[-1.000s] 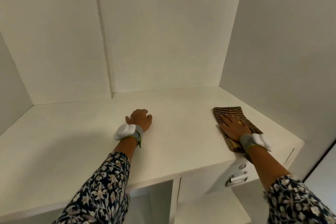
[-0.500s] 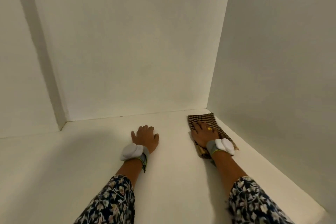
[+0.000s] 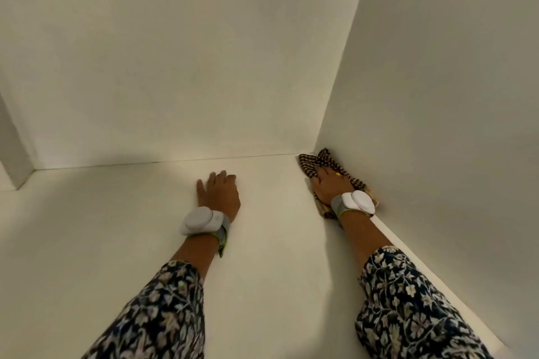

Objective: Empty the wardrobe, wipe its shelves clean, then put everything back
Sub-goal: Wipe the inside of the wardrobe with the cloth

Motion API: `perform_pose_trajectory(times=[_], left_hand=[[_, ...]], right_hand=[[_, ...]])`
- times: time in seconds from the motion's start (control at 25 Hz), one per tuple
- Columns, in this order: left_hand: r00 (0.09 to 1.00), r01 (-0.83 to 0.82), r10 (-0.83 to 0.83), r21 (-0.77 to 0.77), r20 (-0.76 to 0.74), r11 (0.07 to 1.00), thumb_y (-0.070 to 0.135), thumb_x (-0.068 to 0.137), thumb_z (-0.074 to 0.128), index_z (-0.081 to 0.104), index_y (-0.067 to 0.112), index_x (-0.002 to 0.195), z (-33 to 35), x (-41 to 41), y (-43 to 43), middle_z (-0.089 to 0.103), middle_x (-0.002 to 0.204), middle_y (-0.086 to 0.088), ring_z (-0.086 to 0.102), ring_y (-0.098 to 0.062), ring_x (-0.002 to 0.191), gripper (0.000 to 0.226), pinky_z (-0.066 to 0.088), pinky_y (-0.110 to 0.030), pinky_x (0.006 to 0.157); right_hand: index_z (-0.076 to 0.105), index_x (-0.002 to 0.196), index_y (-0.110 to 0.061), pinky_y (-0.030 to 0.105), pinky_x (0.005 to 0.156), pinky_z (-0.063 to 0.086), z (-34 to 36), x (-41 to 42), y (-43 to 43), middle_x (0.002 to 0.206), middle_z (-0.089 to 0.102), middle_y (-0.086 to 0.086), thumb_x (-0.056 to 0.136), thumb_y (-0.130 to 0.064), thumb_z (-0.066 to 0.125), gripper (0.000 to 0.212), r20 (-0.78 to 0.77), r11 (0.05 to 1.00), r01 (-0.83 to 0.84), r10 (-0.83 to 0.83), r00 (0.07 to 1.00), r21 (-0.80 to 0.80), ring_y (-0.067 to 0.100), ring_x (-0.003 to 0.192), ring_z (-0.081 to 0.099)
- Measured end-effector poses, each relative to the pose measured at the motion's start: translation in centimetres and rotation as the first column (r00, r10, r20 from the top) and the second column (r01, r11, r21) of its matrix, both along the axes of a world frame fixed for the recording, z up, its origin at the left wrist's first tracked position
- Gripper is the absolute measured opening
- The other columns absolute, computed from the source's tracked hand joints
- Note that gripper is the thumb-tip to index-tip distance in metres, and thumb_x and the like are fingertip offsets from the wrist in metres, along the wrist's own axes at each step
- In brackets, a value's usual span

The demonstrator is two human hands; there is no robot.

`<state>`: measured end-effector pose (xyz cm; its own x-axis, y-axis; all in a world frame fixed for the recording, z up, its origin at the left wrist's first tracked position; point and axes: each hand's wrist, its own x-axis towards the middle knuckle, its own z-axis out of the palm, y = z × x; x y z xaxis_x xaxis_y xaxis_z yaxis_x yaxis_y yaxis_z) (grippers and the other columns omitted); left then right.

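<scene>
I look into a white wardrobe compartment with a bare shelf (image 3: 262,256). My right hand (image 3: 328,186) presses a brown checked cloth (image 3: 310,165) flat into the back right corner, where the shelf meets the back wall and the right side wall. The cloth bunches up against the side wall. My left hand (image 3: 218,192) lies palm down on the shelf to the left of it, fingers slightly apart, holding nothing. Both wrists carry white bands and both arms wear dark floral sleeves.
The back wall (image 3: 189,67) and the right side wall (image 3: 452,96) close the space in. A white vertical divider (image 3: 14,160) stands at the far left.
My right hand has pushed the cloth from the shelf's front right edge back into the rear corner. My left hand slid deeper too, and the view moved further inside the compartment.
</scene>
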<state>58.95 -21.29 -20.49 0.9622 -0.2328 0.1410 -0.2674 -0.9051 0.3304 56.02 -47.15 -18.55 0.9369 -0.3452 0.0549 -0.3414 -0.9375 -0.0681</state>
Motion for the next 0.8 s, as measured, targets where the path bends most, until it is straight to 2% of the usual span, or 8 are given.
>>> perform_pose_trajectory(times=[0.12,0.24,0.32,0.4,0.48,0.6,0.72,0.8], left_hand=[[0.983,0.185,-0.185,-0.005,-0.024,0.983,0.036,0.100,0.028,0.031,0.022,0.145,0.5,-0.9,-4.8,0.020,0.157,0.000,0.012,-0.021,0.146,0.047,0.004,-0.049,0.118],[0.954,0.298,-0.296,0.054,-0.041,0.953,0.044,0.099,0.025,0.027,0.022,0.147,0.2,-2.3,-9.4,0.015,0.158,-0.002,0.009,-0.023,0.146,0.053,0.003,-0.050,0.117],[0.949,0.316,-0.316,0.056,-0.014,0.947,0.044,0.098,0.024,0.025,0.023,0.147,-0.1,-2.5,-10.6,0.014,0.158,-0.003,0.008,-0.023,0.146,0.054,0.003,-0.051,0.117],[0.942,0.334,-0.335,0.040,0.026,0.942,0.045,0.098,0.023,0.025,0.023,0.147,0.3,-1.9,-11.6,0.014,0.158,-0.002,0.008,-0.023,0.146,0.054,0.004,-0.051,0.117],[0.947,0.319,-0.321,0.048,0.025,0.946,0.046,0.098,0.022,0.023,0.024,0.148,0.2,-1.9,-11.4,0.013,0.159,-0.001,0.008,-0.022,0.146,0.055,0.005,-0.050,0.117],[0.948,0.315,-0.316,0.036,0.023,0.948,0.047,0.098,0.021,0.021,0.024,0.149,-0.4,-1.9,-11.1,0.013,0.159,-0.001,0.007,-0.022,0.147,0.056,0.004,-0.050,0.117],[0.946,0.320,-0.321,0.034,0.031,0.947,0.047,0.098,0.020,0.019,0.024,0.149,-0.3,-1.7,-11.1,0.010,0.159,-0.002,0.005,-0.022,0.147,0.056,0.003,-0.050,0.117],[0.944,0.329,-0.330,0.036,0.016,0.944,0.048,0.098,0.017,0.016,0.024,0.150,-0.4,-1.4,-11.3,0.007,0.160,-0.001,0.002,-0.021,0.147,0.057,0.001,-0.050,0.117]], right_hand=[[0.024,0.149,-0.016,0.035,0.116,0.012,0.3,-3.1,0.7,0.155,0.024,0.005,0.100,-0.037,0.025,0.053,-0.016,0.990,0.043,-0.046,0.999,-0.138,0.022,0.141,0.026],[0.039,0.143,-0.012,0.033,0.117,-0.005,1.4,-6.6,-0.7,0.154,0.030,0.004,0.093,-0.037,0.040,0.056,-0.025,0.888,-0.017,0.006,1.000,-0.460,0.015,0.145,0.018],[0.059,0.128,-0.010,0.035,0.117,-0.006,3.4,-9.1,-1.5,0.142,0.049,0.006,0.074,-0.037,0.064,0.060,-0.089,0.775,-0.048,-0.011,0.996,-0.630,0.017,0.138,0.036],[0.061,0.125,-0.007,0.037,0.116,0.003,8.6,-10.5,-3.2,0.138,0.052,0.011,0.067,-0.035,0.070,0.064,0.045,0.676,0.052,-0.029,0.999,-0.735,0.022,0.132,0.046],[0.052,0.133,-0.007,0.040,0.115,0.011,15.2,-10.4,-4.0,0.144,0.045,0.013,0.079,-0.037,0.056,0.062,0.308,0.586,0.217,0.058,0.949,-0.781,0.025,0.135,0.040],[0.042,0.139,-0.007,0.044,0.115,0.015,25.9,-8.9,-4.1,0.149,0.037,0.014,0.095,-0.039,0.034,0.056,0.594,0.500,0.470,0.116,0.796,-0.727,0.026,0.141,0.030],[0.033,0.143,-0.003,0.048,0.117,0.008,32.8,-5.6,-4.5,0.155,0.022,0.017,0.098,-0.035,0.027,0.056,0.658,0.529,0.519,0.104,0.746,-0.671,0.030,0.145,0.017],[0.033,0.143,-0.002,0.050,0.116,0.005,32.9,-2.2,-4.2,0.154,0.021,0.019,0.098,-0.032,0.029,0.054,0.637,0.543,0.490,0.113,0.763,-0.682,0.033,0.145,0.016]])
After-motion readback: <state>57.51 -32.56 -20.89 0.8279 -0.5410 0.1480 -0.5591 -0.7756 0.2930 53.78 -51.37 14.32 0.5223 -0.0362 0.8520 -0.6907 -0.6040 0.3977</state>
